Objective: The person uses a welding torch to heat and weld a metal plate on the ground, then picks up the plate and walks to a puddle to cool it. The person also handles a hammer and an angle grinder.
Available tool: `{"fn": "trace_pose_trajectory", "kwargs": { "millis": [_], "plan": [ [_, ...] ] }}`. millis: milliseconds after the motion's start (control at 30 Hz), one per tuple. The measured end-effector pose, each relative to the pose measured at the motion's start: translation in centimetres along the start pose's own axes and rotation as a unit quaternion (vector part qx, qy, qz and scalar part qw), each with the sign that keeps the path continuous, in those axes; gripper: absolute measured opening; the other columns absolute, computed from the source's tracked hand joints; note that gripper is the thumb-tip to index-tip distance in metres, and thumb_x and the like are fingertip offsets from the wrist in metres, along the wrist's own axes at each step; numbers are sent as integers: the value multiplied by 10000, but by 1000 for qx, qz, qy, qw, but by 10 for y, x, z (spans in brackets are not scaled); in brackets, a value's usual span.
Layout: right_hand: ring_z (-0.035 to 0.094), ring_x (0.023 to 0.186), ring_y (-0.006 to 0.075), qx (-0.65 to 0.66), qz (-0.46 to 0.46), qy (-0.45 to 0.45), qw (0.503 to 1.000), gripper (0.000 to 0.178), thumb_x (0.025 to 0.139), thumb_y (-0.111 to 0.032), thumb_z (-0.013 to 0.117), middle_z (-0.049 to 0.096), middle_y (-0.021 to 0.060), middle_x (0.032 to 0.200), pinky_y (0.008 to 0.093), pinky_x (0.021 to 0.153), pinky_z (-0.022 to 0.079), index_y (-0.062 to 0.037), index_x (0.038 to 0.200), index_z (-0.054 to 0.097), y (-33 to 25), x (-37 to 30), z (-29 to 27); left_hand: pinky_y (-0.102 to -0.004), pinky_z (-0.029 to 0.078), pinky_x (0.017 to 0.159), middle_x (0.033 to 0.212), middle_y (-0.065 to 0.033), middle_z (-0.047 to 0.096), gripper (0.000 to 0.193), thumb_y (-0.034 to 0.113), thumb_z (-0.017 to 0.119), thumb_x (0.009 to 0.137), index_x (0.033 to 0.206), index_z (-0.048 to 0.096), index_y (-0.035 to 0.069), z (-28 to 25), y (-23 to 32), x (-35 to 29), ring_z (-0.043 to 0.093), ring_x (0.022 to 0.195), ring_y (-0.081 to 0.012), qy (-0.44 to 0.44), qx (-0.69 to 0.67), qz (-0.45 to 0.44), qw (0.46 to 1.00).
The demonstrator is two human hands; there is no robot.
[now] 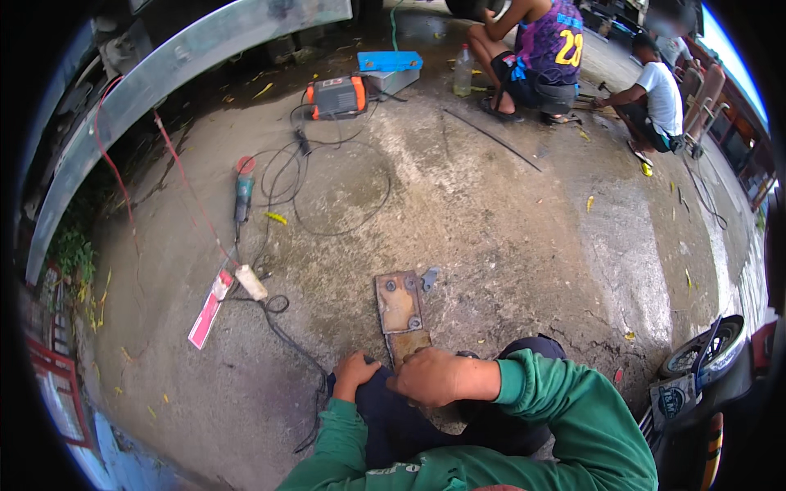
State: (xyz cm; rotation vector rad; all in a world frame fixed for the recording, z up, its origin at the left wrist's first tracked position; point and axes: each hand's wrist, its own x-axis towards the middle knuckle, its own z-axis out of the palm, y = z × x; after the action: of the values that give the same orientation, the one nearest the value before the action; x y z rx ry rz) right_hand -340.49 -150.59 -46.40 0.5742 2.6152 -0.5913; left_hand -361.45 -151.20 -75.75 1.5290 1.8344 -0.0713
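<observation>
My right hand (430, 377) is closed in a fist over the near end of a rusty metal plate (399, 304). Whatever its fingers hold is hidden beneath them. The plate lies on the concrete and has bolts or bolt holes near its corners; a narrower brown piece (407, 342) runs from it toward me. Beside its far right corner sits a small grey metal piece (430, 278). My left hand (354, 374) rests on my dark-trousered knee, its fingers laid over the cloth and partly out of sight.
An angle grinder (244, 196) with a red disc lies left, among loose black cables. Farther off stand an orange-and-grey machine (337, 98), a toolbox (391, 72) and a bottle (463, 74). Two people (532, 57) (655, 98) crouch far right. A wheel (706, 348) stands near right.
</observation>
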Motion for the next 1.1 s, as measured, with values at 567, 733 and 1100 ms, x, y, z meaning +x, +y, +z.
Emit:
{"fn": "trace_pose_trajectory", "kwargs": {
  "millis": [567, 733, 1100],
  "plan": [
    [671, 1086, 368, 104, -22, 201, 974, 546, 856, -285, 750, 667, 209, 1205, 449, 910, 542, -7, 1303, 602, 42, -18, -45, -502, 464, 1055, 1299, -117, 663, 384, 373, 667, 922, 1193, 714, 105, -2, -36, -39, 576, 1263, -346, 111, -121, 135, 977],
    [647, 1182, 375, 704, -79, 363, 605, 720, 898, -251, 757, 471, 249, 1504, 488, 876, 607, -1, 1494, 440, 59, -108, 40, -716, 230, 1163, 1647, -56, 298, 697, 539, 671, 902, 1485, 520, 188, 3, -10, -98, 186, 1536, -390, 105, -40, 100, 989],
    [631, 421, 318, 762, 204, 421, 447, 405, 1004, -388, 627, 682, 163, 638, 402, 402, 533, 5, 906, 638, 83, -238, 199, -742, 230, 1148, 1685, -62, 240, 859, 566, 746, 822, 1547, 448, 214, 8, -14, -92, 140, 1558, -403, 69, -92, 36, 993]
  ]
}}
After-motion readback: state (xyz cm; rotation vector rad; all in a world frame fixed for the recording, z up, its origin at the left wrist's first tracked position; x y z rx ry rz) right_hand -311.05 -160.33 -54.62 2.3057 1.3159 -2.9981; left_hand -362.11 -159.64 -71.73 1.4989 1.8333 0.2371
